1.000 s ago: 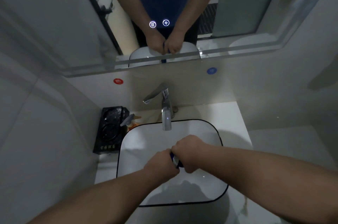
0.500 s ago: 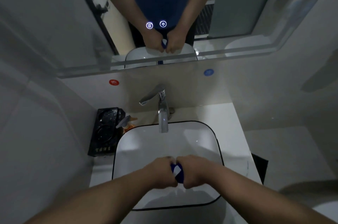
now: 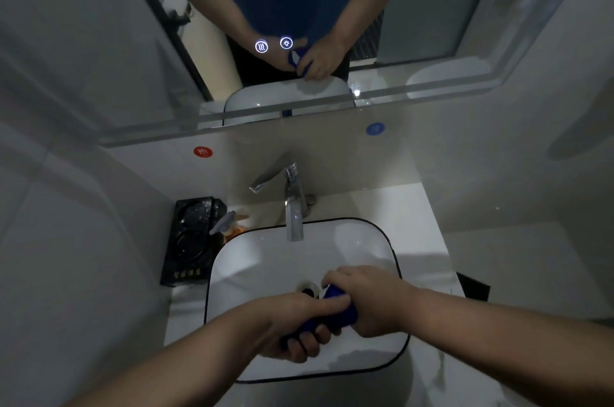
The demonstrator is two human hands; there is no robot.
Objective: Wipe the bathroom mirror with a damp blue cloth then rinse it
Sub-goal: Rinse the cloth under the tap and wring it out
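Observation:
A rolled blue cloth (image 3: 327, 318) is gripped at both ends over the white basin (image 3: 358, 250). My left hand (image 3: 295, 327) curls round its near end, fingers wrapped underneath. My right hand (image 3: 368, 298) grips the far end, where a pale corner sticks out above the drain. The cloth looks twisted between the fists. The mirror (image 3: 99, 41) spans the wall above and reflects both hands with the cloth.
A chrome faucet (image 3: 294, 204) reaches over the basin's back edge; no water stream shows. A black tray (image 3: 191, 240) and an orange pump bottle (image 3: 232, 225) stand left of the basin. Red (image 3: 202, 151) and blue (image 3: 375, 129) round stickers mark the wall. White counter lies to the right.
My hands have shifted from side by side to a diagonal hold, left lower and nearer, right farther. More of the blue cloth shows between them.

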